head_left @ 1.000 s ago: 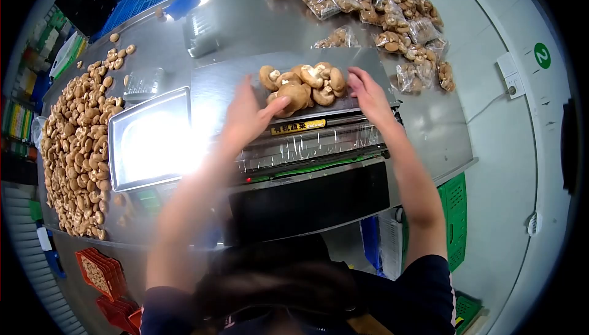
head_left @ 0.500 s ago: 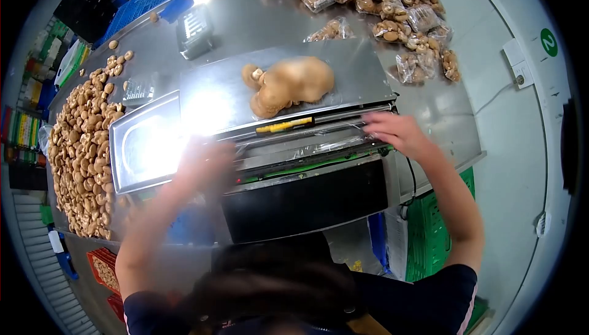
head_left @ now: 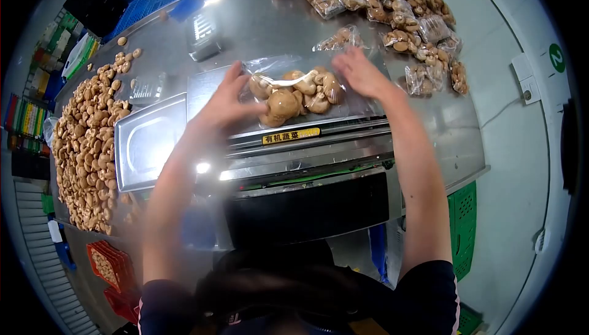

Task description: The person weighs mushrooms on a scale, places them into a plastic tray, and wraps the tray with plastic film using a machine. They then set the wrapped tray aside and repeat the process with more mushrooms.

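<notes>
Several brown mushrooms (head_left: 283, 103) lie in a cluster on the metal surface, with clear plastic film (head_left: 270, 65) drawn over them. On their left side is my left hand (head_left: 228, 103), its thumb and fingers spread at the film's edge. My right hand (head_left: 362, 74) is at the far right corner of the film, fingers bent together on it. In front of the mushrooms, a yellow label (head_left: 291, 135) with printed characters shows on the film near the bar of the wrapping machine (head_left: 307, 166).
A large heap of loose mushrooms (head_left: 89, 157) lies at the left beside a shallow metal tray (head_left: 147, 169). Wrapped packs of mushrooms (head_left: 402, 10) pile up at the back right. Clear plastic trays (head_left: 204, 34) stand at the back left. Red crates (head_left: 110, 264) are on the floor.
Both hands have moved forward from the wrapping machine to either side of the mushrooms. Film now covers the mushrooms, and the yellow label has come out flat and readable.
</notes>
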